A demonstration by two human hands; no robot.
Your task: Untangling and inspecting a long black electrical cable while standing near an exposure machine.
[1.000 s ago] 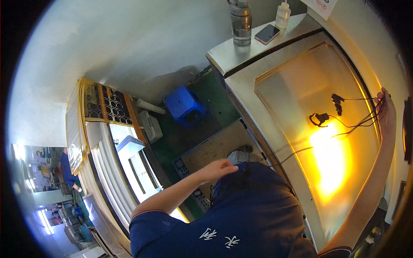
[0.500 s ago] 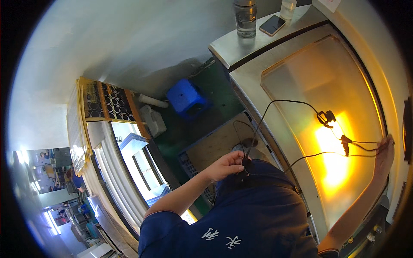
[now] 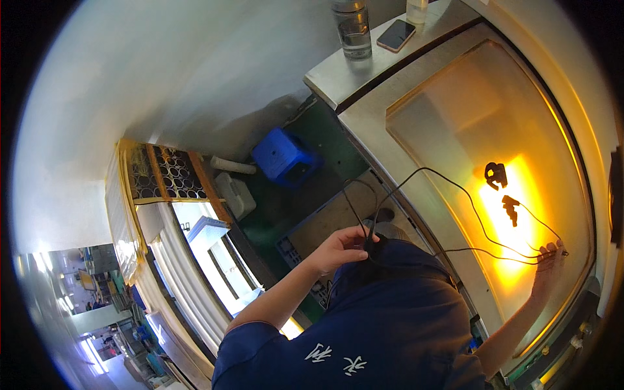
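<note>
My left hand (image 3: 339,251) pinches a thin black cable (image 3: 426,170) close to my waist, where a dark lump of it sits against my dark blue shirt. From there two strands run right across the metal worktop (image 3: 448,140) toward my right hand (image 3: 548,268). Its fingers are closed on the cable, with a short dark end poking out beyond them. Over the bright yellow-lit part of the worktop lie two small black clip-like pieces, an upper one (image 3: 495,175) and a lower one (image 3: 511,209). A thin strand links the lower piece to my right hand.
On the worktop's far ledge stand a clear bottle (image 3: 354,32), a phone (image 3: 396,35) and a small translucent container (image 3: 416,10). A blue stool (image 3: 286,156) is on the green floor. To the left stands a rack (image 3: 172,175) with circle-patterned sheets beside a bright opening.
My right hand has come down and left, nearer my body, with the cable in it. The lower clip-like piece has shifted and the strands sag lower. My left hand keeps its pinch.
</note>
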